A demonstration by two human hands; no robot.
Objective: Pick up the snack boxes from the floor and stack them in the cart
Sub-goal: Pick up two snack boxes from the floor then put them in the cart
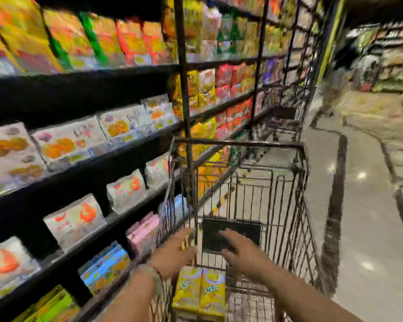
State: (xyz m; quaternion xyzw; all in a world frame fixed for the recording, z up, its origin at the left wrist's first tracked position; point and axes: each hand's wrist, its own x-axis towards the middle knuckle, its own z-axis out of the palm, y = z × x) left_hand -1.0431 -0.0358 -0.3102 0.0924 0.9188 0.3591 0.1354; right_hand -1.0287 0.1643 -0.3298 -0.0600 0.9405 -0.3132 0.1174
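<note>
Cart (298, 205), one, wire, standing in the aisle just beside the shelves (79, 135); snack boxes (199, 292), two counted, yellow, lying side by side at the cart's near end, with no further box visible on the stretch of floor (358, 228) in view. Left hand (175, 254) and right hand (239, 249), one each, both over the cart above the boxes, fingers spread and loose; neither appears to hold anything, though heavy blur leaves this uncertain. Risk, as I judge it: a box dropped from height could knock the pair askew, or stacking off-centre could topple it.
</note>
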